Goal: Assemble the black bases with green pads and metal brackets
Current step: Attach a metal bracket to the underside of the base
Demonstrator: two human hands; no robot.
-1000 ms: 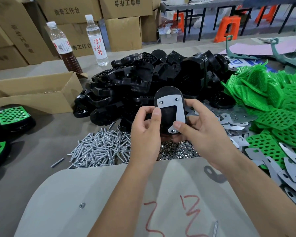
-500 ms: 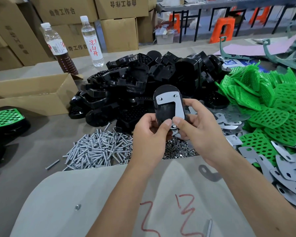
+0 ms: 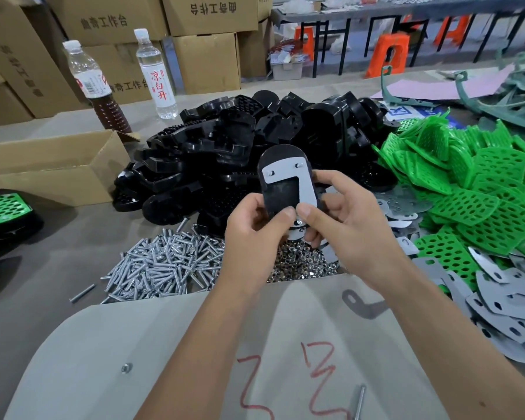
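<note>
The step in hand looks to be fixing the metal bracket (image 3: 288,174) to the underside of the black base (image 3: 281,192) at its lowest hole, where a small nut or bolt end glints just under the two thumbs. To do it well, the person would likely keep the bracket flat and square against the base so the two fasteners already seated near the base's upper edge are not strained, and steady the small piece with one thumb while the other turns it — a slip here could drop it into the pile of nuts (image 3: 297,263) directly below the base. The base is held upright in the air, above the nuts and in front of the heap of black bases (image 3: 240,147). The left hand (image 3: 255,234) grips the base's lower left corner, fingers curled behind it and thumb pressed on its face. The right hand (image 3: 343,216) holds the base's right side — its thumb lies on the bracket's lower leg, tip to tip with the left thumb, while its fingers wrap behind the base. Whether the fingers behind also touch a bolt head cannot be told.
</note>
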